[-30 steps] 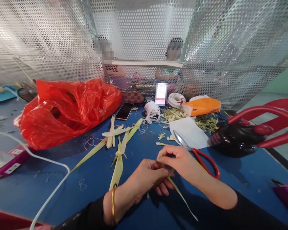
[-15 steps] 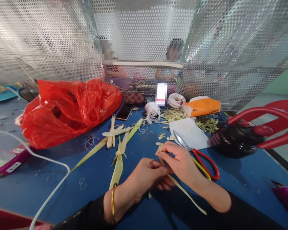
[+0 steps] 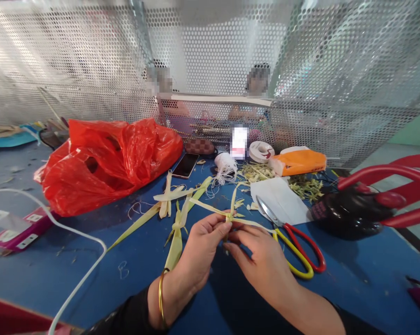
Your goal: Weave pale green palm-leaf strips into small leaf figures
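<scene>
Just above the middle of the frame, both hands meet on a pale yellow-green palm-leaf strip [image 3: 228, 216] that is folded or knotted into a small crossing and held clear of the blue tabletop [image 3: 133, 265]. The left hand [image 3: 199, 246], with a gold bangle [image 3: 160, 298] at the wrist, comes up from the lower centre. Its thumb and forefinger are pinched shut on the crossing itself, so it is the hand nearer the knot. The right hand [image 3: 262, 265] comes in from the lower right; its fingers [image 3: 233, 245] curl closed just below and to the right of the crossing and seem to grip a short tail there, though part of that hold is hidden.

The strip's long axis runs across the picture. One arm stretches from the pinch toward the upper left, the other slants right over the right thumb, and a third, shorter end stands nearly straight up toward the top of the frame. So the loose lengths lie outward and away from both sets of fingers, with the knot between them.

Just right of the right hand lie scissors with red and yellow loop handles [image 3: 297, 249], blades pointing toward the upper left onto a white sheet of paper [image 3: 283, 200]. More cut palm-leaf pieces [image 3: 177, 218] lie on the tabletop left of the hands, and a crumpled red plastic bag [image 3: 105, 163] sits well apart at the left.
</scene>
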Motion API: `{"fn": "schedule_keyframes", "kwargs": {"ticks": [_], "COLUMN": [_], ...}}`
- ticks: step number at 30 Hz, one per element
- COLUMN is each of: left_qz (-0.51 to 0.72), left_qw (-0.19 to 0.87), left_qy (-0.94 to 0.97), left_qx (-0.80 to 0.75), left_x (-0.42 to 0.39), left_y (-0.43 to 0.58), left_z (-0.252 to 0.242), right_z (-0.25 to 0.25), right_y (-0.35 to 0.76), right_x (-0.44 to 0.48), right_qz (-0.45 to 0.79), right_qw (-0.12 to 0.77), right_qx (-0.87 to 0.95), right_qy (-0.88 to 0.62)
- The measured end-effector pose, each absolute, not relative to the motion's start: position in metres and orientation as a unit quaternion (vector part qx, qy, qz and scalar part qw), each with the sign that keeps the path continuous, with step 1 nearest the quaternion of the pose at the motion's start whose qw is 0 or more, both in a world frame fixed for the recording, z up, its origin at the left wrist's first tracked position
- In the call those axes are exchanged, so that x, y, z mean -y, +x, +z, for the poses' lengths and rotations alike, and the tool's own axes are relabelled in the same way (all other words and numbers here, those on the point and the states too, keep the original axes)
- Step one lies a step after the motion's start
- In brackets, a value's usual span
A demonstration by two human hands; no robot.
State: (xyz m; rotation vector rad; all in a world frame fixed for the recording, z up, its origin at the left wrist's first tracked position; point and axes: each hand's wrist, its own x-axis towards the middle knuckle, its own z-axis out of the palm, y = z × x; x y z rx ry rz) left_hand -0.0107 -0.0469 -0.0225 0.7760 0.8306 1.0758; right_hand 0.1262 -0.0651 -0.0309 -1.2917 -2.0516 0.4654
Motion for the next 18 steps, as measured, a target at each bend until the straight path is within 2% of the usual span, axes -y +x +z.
{"fn": "schedule_keyframes", "kwargs": {"ticks": [4,18], "left_qz": [0.483,0.488], "left_qw": [0.705,0.7], "left_qy": [0.358,0.354], "left_qx": [-0.377,-0.382], "left_x": [0.0475,0.0468], "left_y": [-0.0102,-0.0097], "left_z": [-0.0224,-0.0272], "right_z": [-0.0325,-0.034], "right_y": [0.1263,0.1266], "right_x": [0.0619,0.0605], "right_qz": [0.225,0.254], "right_qw": [0.355,0.354], "right_qx": [0.764,0.756], "right_qy": [-0.49,-0.488]}}
